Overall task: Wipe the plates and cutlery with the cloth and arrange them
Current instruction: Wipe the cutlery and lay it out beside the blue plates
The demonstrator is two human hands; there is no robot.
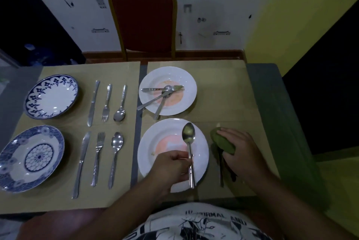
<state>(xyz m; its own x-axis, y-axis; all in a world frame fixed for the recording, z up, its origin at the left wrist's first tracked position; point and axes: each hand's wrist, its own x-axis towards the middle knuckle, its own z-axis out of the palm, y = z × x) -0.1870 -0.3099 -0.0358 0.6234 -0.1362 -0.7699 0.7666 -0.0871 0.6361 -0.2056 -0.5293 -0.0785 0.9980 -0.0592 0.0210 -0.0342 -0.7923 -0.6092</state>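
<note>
Four plates on the desk (223, 93): two blue-patterned at the left, the far blue plate (52, 96) and the near blue plate (32, 157); two white at the right, the far white plate (186, 78) and the near white plate (153, 136), each with a pinkish smear in its well.

Between blue and white, two rows of three. Far row: far knife (93, 103), far fork (106, 102), far spoon (120, 103), tines and bowl pointing near. Near row: near knife (81, 164), near fork (97, 159), near spoon (116, 159), tines and bowl pointing far.

Three crossed pieces of cutlery (163, 93) on the far white plate.

One held spoon (189, 142) over the near white plate, bowl pointing far.

Left hand (172, 165): reaches in from the near edge, grips the held spoon's handle with curled fingers.

One green cloth (223, 141) just right of the near white plate.

Right hand (240, 148): lies palm down on the cloth, fingers closed over the bunched fabric.

One dark slim piece (220, 169) beneath the cloth; kind unclear.
</note>
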